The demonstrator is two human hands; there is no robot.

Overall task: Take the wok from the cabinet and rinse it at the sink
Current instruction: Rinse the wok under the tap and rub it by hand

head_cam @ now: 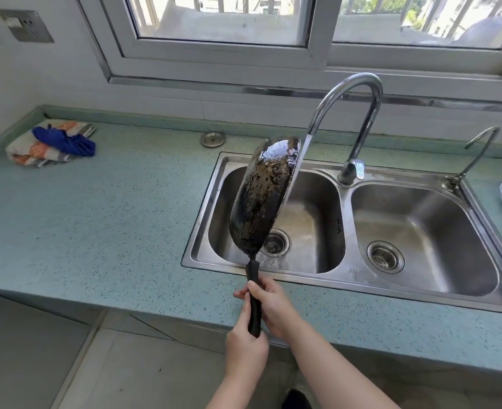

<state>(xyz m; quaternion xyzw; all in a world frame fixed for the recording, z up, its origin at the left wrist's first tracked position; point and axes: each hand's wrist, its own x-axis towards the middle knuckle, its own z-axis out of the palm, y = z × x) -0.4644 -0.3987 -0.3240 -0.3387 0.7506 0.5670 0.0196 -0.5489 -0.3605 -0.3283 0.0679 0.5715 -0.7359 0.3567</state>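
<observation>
**Operator:** Status of the work area, largest item first?

**Inspector:** The speckled blue-green stone countertop carries the stainless-steel double-bowl sink. The tall chrome gooseneck faucet is running; the water stream falls into the left bowl.

**Operator:** Location of the task item?

**Inspector:** The blackened round metal wok is out of the cabinet and held over the left bowl, tipped steeply on edge, with its scorched underside facing the camera. The stream runs down along its far rim. The inside of the wok is not visible.

**Operator:** Grip condition?

**Inspector:** Both hands are wrapped around the wok's black handle. The right hand clasps the upper part; the left hand clasps the butt end. Neither is free.

**Operator:** Progress assessment?

**Inspector:** Retrieval is complete. Rinsing appears to be under way, judged as mid-stage. Remaining, as a judgement: wet all surfaces, drain the wok, close the faucet.

**Operator:** Minor items?

**Inspector:** An orange-striped cloth with a blue rag lies well apart at the left; a small steel drain plug sits behind the sink.
</observation>
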